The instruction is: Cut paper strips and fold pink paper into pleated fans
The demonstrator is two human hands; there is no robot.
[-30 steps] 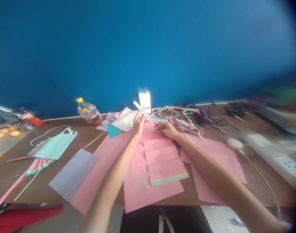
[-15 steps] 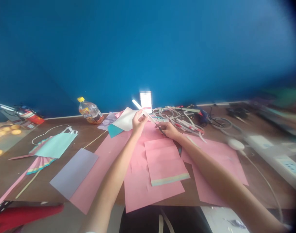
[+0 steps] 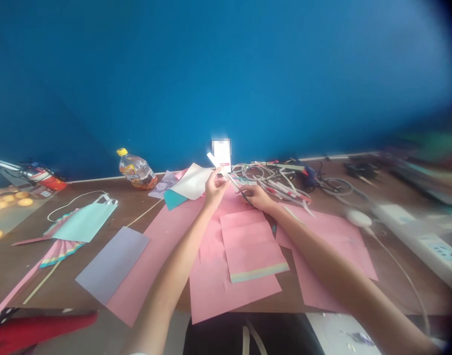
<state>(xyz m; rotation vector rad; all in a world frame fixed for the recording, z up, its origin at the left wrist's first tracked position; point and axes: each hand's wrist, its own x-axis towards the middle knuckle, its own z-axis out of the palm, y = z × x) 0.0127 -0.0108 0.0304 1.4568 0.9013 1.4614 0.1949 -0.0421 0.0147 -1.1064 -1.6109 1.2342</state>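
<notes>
My left hand is closed in a pinch on a thin white paper strip that sticks up and to the left past the fingers. My right hand is closed round a thin dark tool; I cannot make out what it is, and its tip reaches toward the strip. Both hands hover over pink paper sheets spread on the brown table. A white and teal sheet lies just left of my left hand.
A plastic bottle lies on its side by the blue wall. A light-blue paper bag, a striped folded fan and a lilac sheet lie left. Tangled cords and strips and a white power strip are right. Red fabric sits front left.
The paper strip's free end has shifted slightly right, toward the white card at the wall. Both hands have barely moved.
</notes>
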